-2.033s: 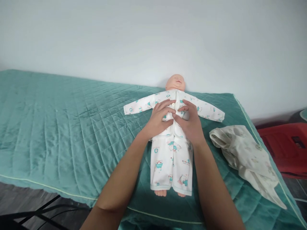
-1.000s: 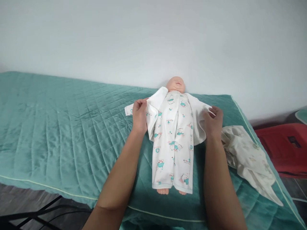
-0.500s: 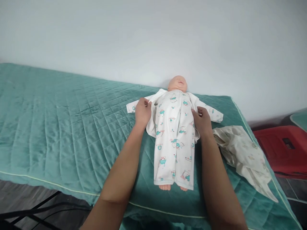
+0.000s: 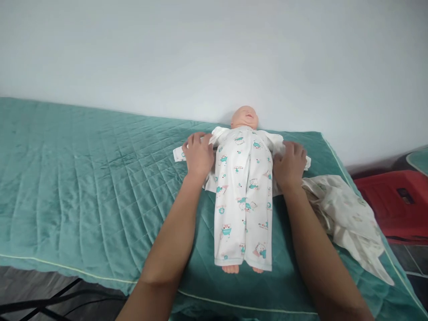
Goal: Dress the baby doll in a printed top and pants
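Observation:
A baby doll (image 4: pixel 245 118) lies on its back, its head toward the wall and its toes showing at the near end. White printed baby trousers (image 4: pixel 243 196) cover its front from the chest down to the feet. A white long-sleeved baby shirt (image 4: pixel 272 138) is spread beside and behind the trousers, its sleeves out to both sides. My left hand (image 4: pixel 199 156) lies over the left sleeve with its fingers spread. On the other side, my right hand (image 4: pixel 290 165) rests on the right sleeve, fingers apart; its fingertips are partly hidden.
A green quilted cover (image 4: pixel 100 187) lies under everything, with a pale-edged border. To the right is a crumpled pale cloth (image 4: pixel 344 214). Beyond that edge stands a red plastic object (image 4: pixel 394 200). Dark bars (image 4: pixel 50 301) show at the lower left, and a wall (image 4: pixel 200 58) runs behind.
Both hands have let go of the shirt's edges and moved outward onto the sleeves, fingers spreading. The shirt's sides now lie more outspread beside the trousers.

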Demonstrator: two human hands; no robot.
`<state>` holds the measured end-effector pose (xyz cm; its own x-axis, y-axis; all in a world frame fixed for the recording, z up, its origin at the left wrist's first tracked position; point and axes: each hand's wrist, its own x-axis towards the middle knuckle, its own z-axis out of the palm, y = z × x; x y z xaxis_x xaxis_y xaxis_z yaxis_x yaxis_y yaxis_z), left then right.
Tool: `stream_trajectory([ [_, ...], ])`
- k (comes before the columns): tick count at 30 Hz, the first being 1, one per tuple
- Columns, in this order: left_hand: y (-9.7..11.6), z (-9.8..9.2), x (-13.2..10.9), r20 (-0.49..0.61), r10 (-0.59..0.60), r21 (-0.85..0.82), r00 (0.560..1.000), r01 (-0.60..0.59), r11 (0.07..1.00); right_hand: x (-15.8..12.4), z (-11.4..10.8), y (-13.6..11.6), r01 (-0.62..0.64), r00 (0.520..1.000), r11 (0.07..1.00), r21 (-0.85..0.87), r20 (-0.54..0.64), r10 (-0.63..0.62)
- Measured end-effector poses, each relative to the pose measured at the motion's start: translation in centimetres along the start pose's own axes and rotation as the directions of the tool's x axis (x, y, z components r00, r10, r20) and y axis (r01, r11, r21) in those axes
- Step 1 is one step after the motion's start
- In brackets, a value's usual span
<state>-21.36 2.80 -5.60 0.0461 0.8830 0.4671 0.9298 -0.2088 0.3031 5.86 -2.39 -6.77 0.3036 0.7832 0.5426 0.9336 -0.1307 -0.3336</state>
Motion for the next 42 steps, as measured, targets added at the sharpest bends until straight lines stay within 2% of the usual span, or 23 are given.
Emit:
stream_trajectory([
  [3, 0.6, 0.8, 0.5, 0.06, 0.136, -0.048, 0.989, -0.133, 0.99, 0.7, 0.5, -1.4, 0.199, 0.98, 0.979, -0.035, 0.029, -0.198],
  [6, 0.4, 1.7, 1.2, 0.117, 0.118, -0.044, 0.986, -0.114, 0.993, 2.4, 1.5, -1.4, 0.223, 0.966, 0.975, 0.006, 0.131, -0.222],
  [11, 0.0, 2.7, 2.4, 0.134, 0.054, 0.015, 0.989, -0.057, 0.998, 5.5, 3.3, -0.4, 0.082, 0.964, 0.989, 0.126, 0.241, -0.111],
  [16, -0.9, 2.8, 3.8, 0.141, -0.045, 0.021, 0.989, 0.043, 0.999, 8.1, 3.8, 0.9, -0.146, 0.942, 0.989, 0.035, 0.31, 0.128],
  [20, -2.5, 2.6, 4.3, 0.211, -0.119, 0.031, 0.97, 0.114, 0.993, 8.9, 3.8, 2.2, -0.177, 0.913, 0.984, -0.005, 0.372, 0.166],
  [22, -3.1, 2.5, 4.1, 0.219, -0.119, 0.015, 0.969, 0.118, 0.993, 8.7, 3.8, 2.6, -0.181, 0.921, 0.984, -0.001, 0.351, 0.17],
  [24, -3.4, 2.5, 3.6, 0.203, -0.102, -0.005, 0.974, 0.105, 0.994, 8.3, 3.6, 2.4, -0.152, 0.948, 0.988, 0.022, 0.287, 0.139],
  [27, -3.2, 2.6, 3.0, 0.171, -0.077, -0.021, 0.982, 0.082, 0.996, 7.7, 2.6, 0.6, 0.021, 0.988, 0.995, 0.092, 0.15, -0.035],
  [29, -3.0, 2.6, 2.8, 0.16, -0.073, -0.033, 0.984, 0.079, 0.996, 7.4, 1.6, -2.0, 0.161, 0.979, 0.973, 0.167, 0.097, -0.179],
  [31, -2.8, 2.5, 2.7, 0.157, -0.075, -0.047, 0.985, 0.084, 0.995, 7.1, 0.6, -5.4, 0.273, 0.938, 0.924, 0.266, 0.138, -0.317],
  [32, -2.8, 2.4, 2.7, 0.157, -0.08, -0.051, 0.984, 0.089, 0.995, 7.0, 0.2, -7.4, 0.325, 0.895, 0.894, 0.309, 0.203, -0.396],
  [33, -2.8, 2.4, 2.7, 0.157, -0.085, -0.055, 0.984, 0.095, 0.994, 7.0, 0.0, -9.3, 0.389, 0.828, 0.856, 0.339, 0.279, -0.487],
  [35, -2.7, 2.2, 2.7, 0.144, -0.1, -0.063, 0.984, 0.11, 0.992, 6.9, 0.2, -12.9, 0.517, 0.657, 0.776, 0.361, 0.413, -0.63],
  [36, -2.7, 2.2, 2.7, 0.133, -0.108, -0.066, 0.985, 0.118, 0.991, 6.9, 0.5, -14.4, 0.571, 0.578, 0.747, 0.34, 0.481, -0.66],
  [37, -2.7, 2.1, 2.7, 0.122, -0.118, -0.068, 0.985, 0.127, 0.99, 7.0, 1.0, -15.7, 0.616, 0.519, 0.728, 0.301, 0.54, -0.663],
  [39, -2.6, 2.1, 2.7, 0.112, -0.135, -0.074, 0.985, 0.144, 0.987, 7.2, 2.3, -17.5, 0.675, 0.456, 0.703, 0.225, 0.621, -0.637],
  [42, -2.6, 2.2, 2.9, 0.132, -0.154, -0.089, 0.979, 0.166, 0.982, 7.7, 4.0, -18.9, 0.7, 0.42, 0.689, 0.185, 0.674, -0.608],
])
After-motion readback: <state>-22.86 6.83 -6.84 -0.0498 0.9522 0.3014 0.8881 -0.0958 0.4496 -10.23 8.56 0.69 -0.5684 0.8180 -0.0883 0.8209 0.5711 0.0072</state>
